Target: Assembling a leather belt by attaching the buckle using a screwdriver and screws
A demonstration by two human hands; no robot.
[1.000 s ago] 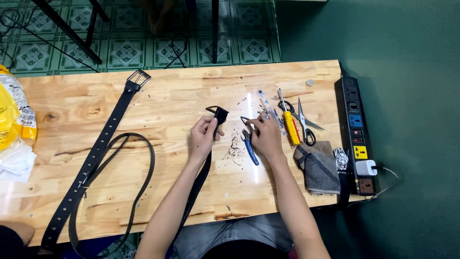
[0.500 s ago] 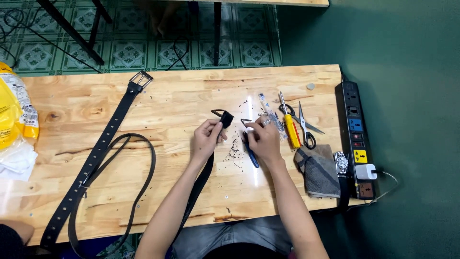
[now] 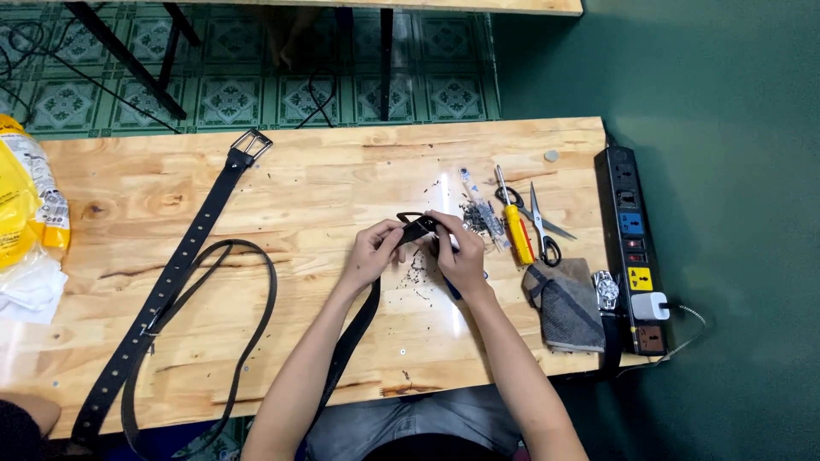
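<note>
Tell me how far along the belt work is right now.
Black shavings on the wooden table suggest cutting or punching is done. In hand: left hand and right hand grip the black belt end. The buckled belt, screwdriver and scissors lie untouched.

Lying at the table's far left edge: a yellow plastic package (image 3: 21,201) with a white printed label.

On the table (image 3: 256,358), the belt end (image 3: 418,227) sits between the fingers (image 3: 401,237), with screwdriver (image 3: 516,229), scissors (image 3: 543,230) and power strip (image 3: 633,248) to their right, and the buckled belt (image 3: 171,282) well left.
</note>
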